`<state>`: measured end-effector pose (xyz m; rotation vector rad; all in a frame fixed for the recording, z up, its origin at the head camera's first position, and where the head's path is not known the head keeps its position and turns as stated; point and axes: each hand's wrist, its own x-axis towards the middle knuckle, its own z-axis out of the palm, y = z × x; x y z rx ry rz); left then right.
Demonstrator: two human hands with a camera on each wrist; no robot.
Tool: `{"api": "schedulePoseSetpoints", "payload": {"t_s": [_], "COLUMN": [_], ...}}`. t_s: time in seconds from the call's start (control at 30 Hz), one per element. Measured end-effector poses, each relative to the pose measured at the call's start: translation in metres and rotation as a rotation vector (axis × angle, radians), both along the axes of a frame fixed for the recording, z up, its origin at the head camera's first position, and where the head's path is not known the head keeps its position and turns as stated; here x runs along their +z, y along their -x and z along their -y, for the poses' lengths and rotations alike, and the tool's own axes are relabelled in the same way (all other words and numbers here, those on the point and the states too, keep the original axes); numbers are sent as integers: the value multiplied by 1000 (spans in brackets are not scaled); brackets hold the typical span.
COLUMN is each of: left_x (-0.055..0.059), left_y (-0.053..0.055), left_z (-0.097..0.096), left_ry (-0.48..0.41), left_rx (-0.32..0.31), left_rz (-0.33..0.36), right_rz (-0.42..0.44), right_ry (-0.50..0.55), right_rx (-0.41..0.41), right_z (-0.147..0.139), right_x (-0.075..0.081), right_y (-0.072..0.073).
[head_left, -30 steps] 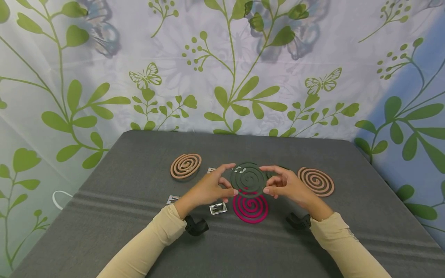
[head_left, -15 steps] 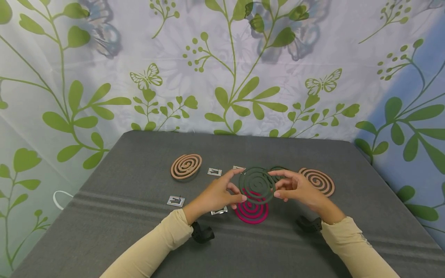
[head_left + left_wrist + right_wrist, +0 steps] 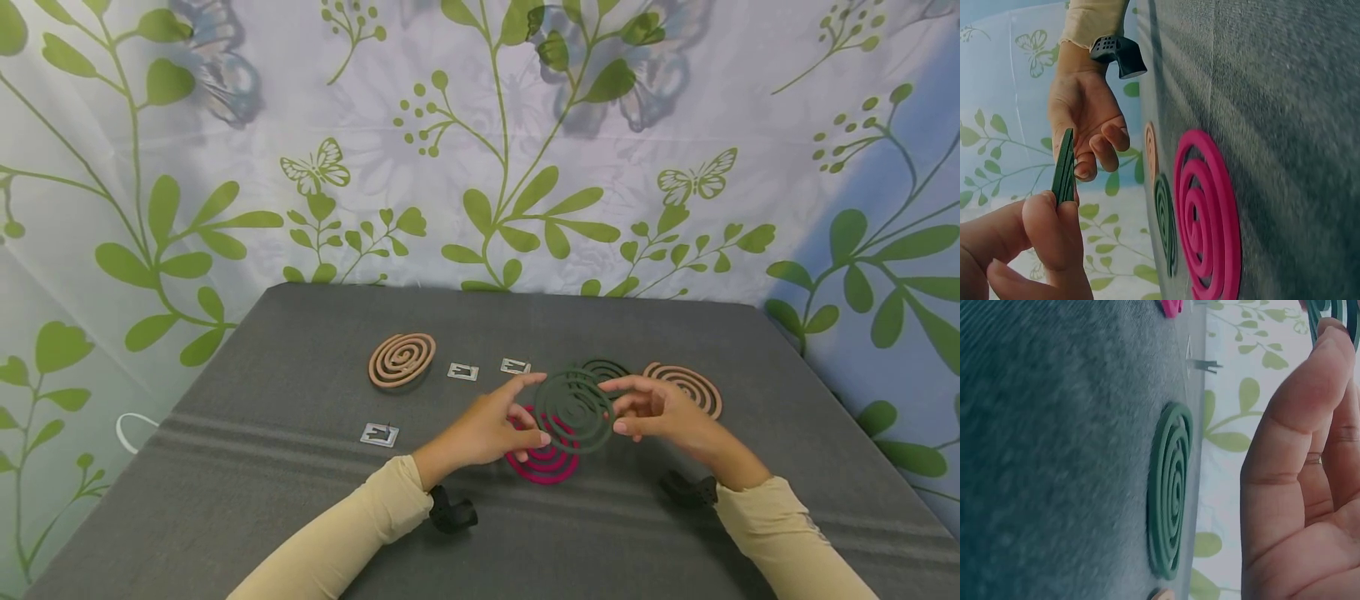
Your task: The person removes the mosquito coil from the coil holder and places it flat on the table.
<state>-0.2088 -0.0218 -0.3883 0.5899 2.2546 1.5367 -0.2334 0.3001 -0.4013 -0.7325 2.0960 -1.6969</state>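
Note:
A dark green mosquito coil (image 3: 573, 410) is raised above the table, flat face toward the head camera. My left hand (image 3: 498, 427) pinches its left edge between thumb and fingers. At the opposite edge, my right hand (image 3: 663, 410) grips it with thumb and index finger; the right wrist view catches that thumb (image 3: 1329, 353) on the coil's rim. Edge-on in the left wrist view, the held coil (image 3: 1064, 169) looks like a narrow green wedge. A pink mosquito coil (image 3: 543, 473) lies on the table below, partly covered by the raised coil and my left fingers.
Another green coil (image 3: 1169, 494) lies behind the raised one. Tan coils rest at the left (image 3: 401, 360) and right (image 3: 708, 396). Small metal coil stands lie at the left (image 3: 379, 434), middle (image 3: 463, 372) and back (image 3: 515, 366). A patterned curtain (image 3: 480, 150) hangs behind the grey table (image 3: 262, 500).
Both hands have moved right and toward me with the green coil. The stands behind and the second green coil show more; the stand beside my left wrist is now hidden by the arm.

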Motion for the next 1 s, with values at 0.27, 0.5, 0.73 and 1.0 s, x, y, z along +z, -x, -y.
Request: {"api": "schedulePoseSetpoints", "payload": {"t_s": [0.27,0.5,0.73,1.0], "left_x": [-2,-6,-9,-13], "left_y": [-2,-3,-3,-2], "left_z": [-13,-24,-35,-46], "left_ry": [18,8,11,-2], "left_rx": [-15,-38,-53,-68], "left_rz": [12,24,51,90], "right_rz": [10,36,110,175], "right_ry": [-5,11,43,31], "right_rx": [20,67,121,202], "right_z": [-14,-27,-39,-49], "right_x": [-3,-3,-6,-11], "right_y": [0,-2,0,4]}}
